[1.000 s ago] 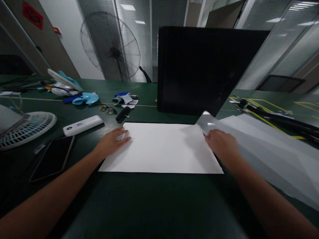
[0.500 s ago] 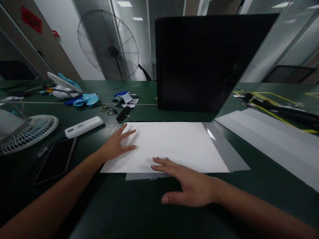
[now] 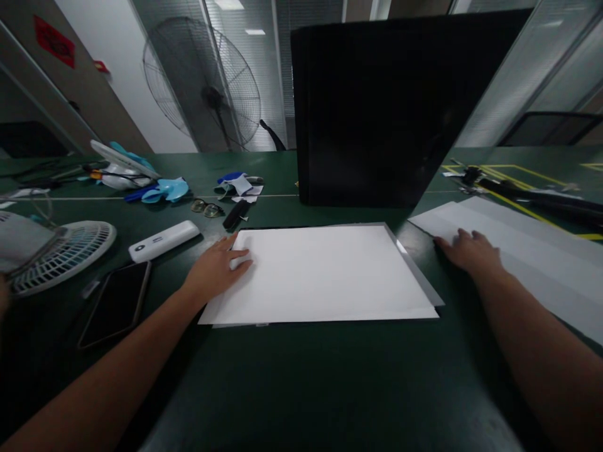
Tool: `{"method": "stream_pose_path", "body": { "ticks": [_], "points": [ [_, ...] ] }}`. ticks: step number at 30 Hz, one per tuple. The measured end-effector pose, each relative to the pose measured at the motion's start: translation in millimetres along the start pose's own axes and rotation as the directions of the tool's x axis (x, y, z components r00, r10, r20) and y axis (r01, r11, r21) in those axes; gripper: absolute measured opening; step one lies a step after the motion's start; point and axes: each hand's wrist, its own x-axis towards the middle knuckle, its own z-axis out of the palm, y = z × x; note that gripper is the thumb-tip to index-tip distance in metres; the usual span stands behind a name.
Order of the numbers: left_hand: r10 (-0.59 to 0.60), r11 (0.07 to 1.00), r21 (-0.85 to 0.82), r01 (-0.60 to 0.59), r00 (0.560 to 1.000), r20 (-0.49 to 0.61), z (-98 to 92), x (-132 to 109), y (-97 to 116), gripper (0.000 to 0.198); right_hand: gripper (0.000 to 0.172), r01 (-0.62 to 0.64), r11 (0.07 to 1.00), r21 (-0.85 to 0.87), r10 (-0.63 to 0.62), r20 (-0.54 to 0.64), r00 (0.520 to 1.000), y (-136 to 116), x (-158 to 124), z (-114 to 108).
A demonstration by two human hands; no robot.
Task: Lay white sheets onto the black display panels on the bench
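A white sheet point(image 3: 325, 276) lies flat on the green table in front of me, with a greyish translucent sheet point(image 3: 421, 274) showing beyond its right edge and a thin strip below its front edge. My left hand point(image 3: 214, 267) rests on the left end of the white sheet, fingers spread and nothing gripped. Over at the right, my right hand point(image 3: 471, 252) touches the near-left edge of the larger white sheets point(image 3: 532, 260). Its thumb is at their edge and apart from the bent fingers, which lie on top. Whether it pinches any sheet is not visible.
A large black panel or box point(image 3: 391, 113) stands behind the white sheet. To the left are a phone point(image 3: 115, 301), a white power bank point(image 3: 164, 241), a small white fan point(image 3: 85, 251) and glasses point(image 3: 207, 208). Dark rods point(image 3: 532, 194) lie at the far right.
My right hand has moved from over the white sheet to the sheets at the right. The translucent sheet has slid left under the white one. My left hand stays at the left end.
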Motion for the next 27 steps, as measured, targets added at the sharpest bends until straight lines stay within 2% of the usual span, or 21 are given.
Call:
{"method": "stream_pose_path", "body": {
  "ticks": [2, 5, 10, 15, 19, 21, 23, 27],
  "points": [
    [-0.031, 0.999, 0.018, 0.031, 1.000, 0.002, -1.2, -0.4, 1.2, 0.057, 0.069, -0.073, 0.997, -0.036, 0.074, 0.044, 0.996, 8.8, 4.0, 4.9],
    [-0.051, 0.999, 0.018, 0.051, 0.998, 0.023, -1.0, -1.7, 0.5, 0.067, 0.059, -0.099, 0.992, -0.077, 0.103, 0.055, 0.993, 7.9, 2.7, 4.0],
    [0.021, 0.997, -0.070, -0.018, 0.999, 0.041, 4.2, -2.1, -5.7, 0.065, 0.054, -0.093, 0.989, -0.117, 0.092, -0.016, 0.996, -7.4, -11.8, -17.6],
    [0.039, 0.994, -0.100, -0.037, 0.999, 0.019, 8.5, 0.0, -10.8, 0.061, 0.045, 0.023, 0.985, -0.170, -0.029, -0.034, 0.999, -49.3, -37.4, -30.0],
    [0.042, 0.996, -0.085, -0.041, 0.999, 0.011, 8.4, -0.3, -10.8, 0.060, 0.038, 0.235, 0.952, -0.196, -0.236, 0.018, 0.972, -100.4, -76.7, -34.3],
    [0.050, 0.997, -0.068, -0.049, 0.999, 0.020, 7.5, -0.9, -10.1, 0.061, 0.034, 0.395, 0.900, -0.183, -0.391, 0.061, 0.918, -125.3, -104.7, -37.2],
    [0.048, 0.998, -0.050, -0.046, 0.998, 0.041, 6.6, -1.2, -9.4, 0.062, 0.031, 0.566, 0.812, -0.144, -0.557, 0.103, 0.824, -146.7, -135.3, -39.6],
    [0.035, 0.999, -0.042, -0.033, 0.998, 0.051, 5.3, -1.3, -8.4, 0.062, 0.029, 0.842, 0.539, 0.004, -0.830, 0.173, 0.530, -172.6, -184.9, -40.0]
  ]
}}
